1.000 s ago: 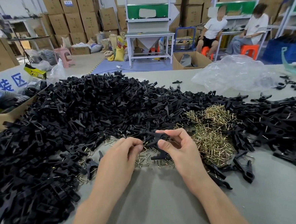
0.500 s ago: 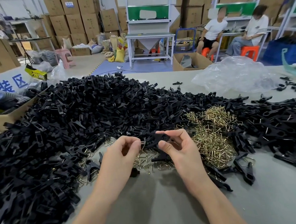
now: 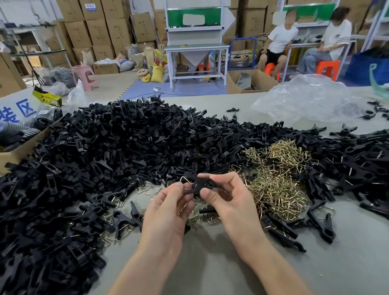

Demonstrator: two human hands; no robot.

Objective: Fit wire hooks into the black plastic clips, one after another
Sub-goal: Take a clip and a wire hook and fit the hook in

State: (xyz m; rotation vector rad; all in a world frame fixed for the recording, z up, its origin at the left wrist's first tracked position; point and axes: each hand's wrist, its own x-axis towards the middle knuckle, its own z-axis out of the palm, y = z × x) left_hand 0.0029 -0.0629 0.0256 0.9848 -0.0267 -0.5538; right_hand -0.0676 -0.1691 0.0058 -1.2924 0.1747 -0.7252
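Observation:
My right hand [image 3: 229, 202] pinches a black plastic clip [image 3: 202, 184] between thumb and forefinger, held above the table. My left hand [image 3: 168, 209] pinches a bent wire hook [image 3: 184, 179] whose end meets the clip's left side. A big heap of loose black clips [image 3: 98, 165] covers the table's left and middle. A pile of brass-coloured wire hooks [image 3: 276, 178] lies just right of my hands. More black clips with wires showing [image 3: 369, 158] are heaped at the right.
A cardboard box [image 3: 12, 153] stands at the table's left edge. A crumpled clear plastic bag [image 3: 305, 100] lies at the back right. Grey table surface [image 3: 220, 272] shows beneath my forearms. Two people sit on orange stools beyond the table.
Both hands have lifted slightly off the table. The wire hook in my left hand now stands up against the clip in my right hand.

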